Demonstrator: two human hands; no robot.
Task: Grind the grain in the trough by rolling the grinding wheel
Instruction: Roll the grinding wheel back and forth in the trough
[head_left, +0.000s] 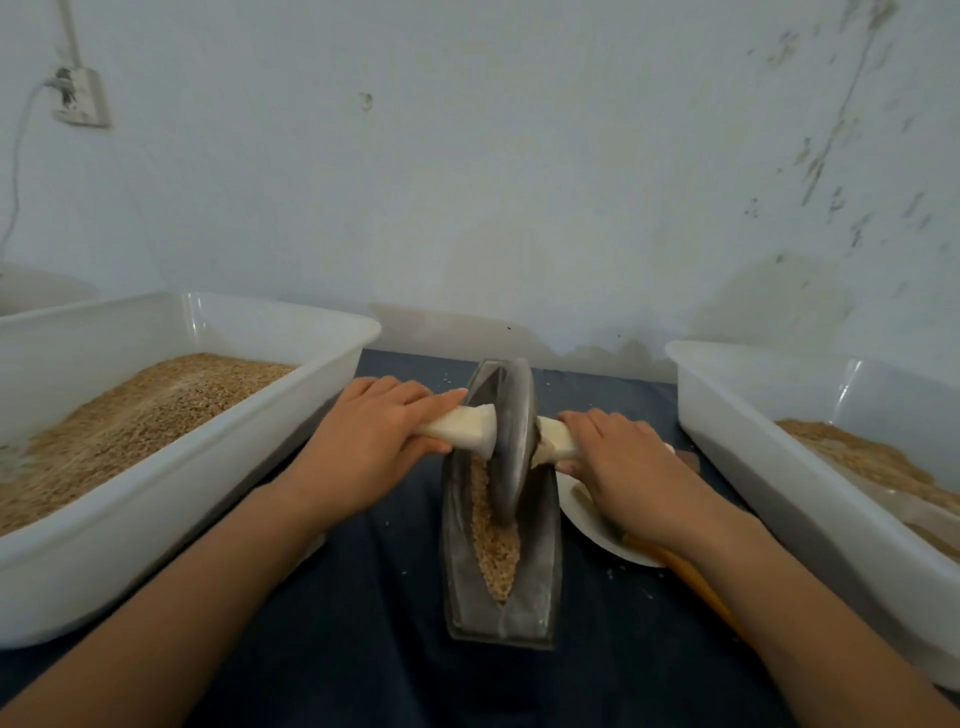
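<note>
The left hand (371, 439) lay curled over the left end of the pale wooden axle handle (462, 431), fingers wrapped across its top and the thumb reaching toward the wheel. The right hand (631, 467) gripped the handle's right end in the same way, knuckles up, fingers folded round the wood.

One dark grey metal grinding wheel (511, 441) stood upright on its edge in one narrow, boat-shaped dark metal trough (501, 587), at the trough's far half, between the two hands. Coarse tan grain (498, 545) filled the groove in a thin strip, showing from just beside the wheel to the near tip.

Two large white plastic tubs sat on the bench covered with dark blue cloth (363, 649): the left tub (156, 519) heaped with tan grain, the right tub (779, 483) holding a lower layer of it. One small white plate (587, 514) lay just right of the trough, partly under the right hand, with an orange wooden handle (691, 582) running from it toward the near right. Scattered grains flecked the cloth.
</note>
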